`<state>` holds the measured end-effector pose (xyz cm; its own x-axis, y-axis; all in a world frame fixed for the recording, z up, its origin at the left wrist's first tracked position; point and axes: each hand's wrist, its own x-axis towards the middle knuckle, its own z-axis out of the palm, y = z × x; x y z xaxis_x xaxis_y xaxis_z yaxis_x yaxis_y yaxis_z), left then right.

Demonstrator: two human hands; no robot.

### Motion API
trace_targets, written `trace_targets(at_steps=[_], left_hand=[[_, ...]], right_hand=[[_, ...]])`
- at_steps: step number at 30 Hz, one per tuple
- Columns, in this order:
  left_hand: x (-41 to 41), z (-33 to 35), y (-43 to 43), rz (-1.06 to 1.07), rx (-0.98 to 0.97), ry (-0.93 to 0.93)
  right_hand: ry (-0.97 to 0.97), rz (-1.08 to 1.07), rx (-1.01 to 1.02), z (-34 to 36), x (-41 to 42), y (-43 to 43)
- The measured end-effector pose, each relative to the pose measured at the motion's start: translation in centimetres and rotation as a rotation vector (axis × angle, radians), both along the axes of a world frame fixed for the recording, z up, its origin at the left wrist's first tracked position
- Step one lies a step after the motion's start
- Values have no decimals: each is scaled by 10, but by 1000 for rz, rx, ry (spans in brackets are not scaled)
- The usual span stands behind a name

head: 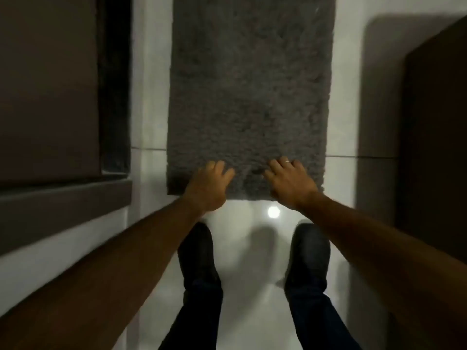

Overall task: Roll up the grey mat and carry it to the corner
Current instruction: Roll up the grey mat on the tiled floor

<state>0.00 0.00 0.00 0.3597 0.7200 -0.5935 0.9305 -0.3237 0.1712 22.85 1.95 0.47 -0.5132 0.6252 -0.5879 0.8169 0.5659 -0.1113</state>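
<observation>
Standing on the glossy white tiled floor [149, 248] are two dark shoes [309, 251]; just beyond, the left hand [208, 189] and right hand [290, 181] rest fingers spread, grip released, on the near edge of the grey mat [249, 84]. It lies flat and unrolled, running away between dark brown furniture [48, 84] at both floor edges.

Upper centre, the mat [249, 92] is plain dark grey, shaggy. The floor [252, 274] is glossy white tile. Lower centre: black shoes [198, 253], dark navy trousers [316, 322]. Dark brown panels [48, 84] fill upper left.
</observation>
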Motion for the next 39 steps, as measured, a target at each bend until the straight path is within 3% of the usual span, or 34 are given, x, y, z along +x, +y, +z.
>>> trace_targets(at_steps=[6,14,18,23,26,29,39], left_hand=[[1,-124,-45,-75,-134,238],[5,-154,-39,-252,69,290],[8,-142,-19,20,10,151],[-5,-129,19,368,11,-98],[-11,-128,21,167,249,48],[-16,-132,20,-49,389,135],[-25,-144,10,-57,255,196]], right_hand=[[-153,84,11,-116,10,-51],[-133,56,52,-141,11,-55],[-46,65,24,-131,18,-51],[181,-337,28,-123,22,-16],[200,-413,71,-126,20,4],[119,-249,162,-131,23,8],[74,-121,146,-144,37,-5]])
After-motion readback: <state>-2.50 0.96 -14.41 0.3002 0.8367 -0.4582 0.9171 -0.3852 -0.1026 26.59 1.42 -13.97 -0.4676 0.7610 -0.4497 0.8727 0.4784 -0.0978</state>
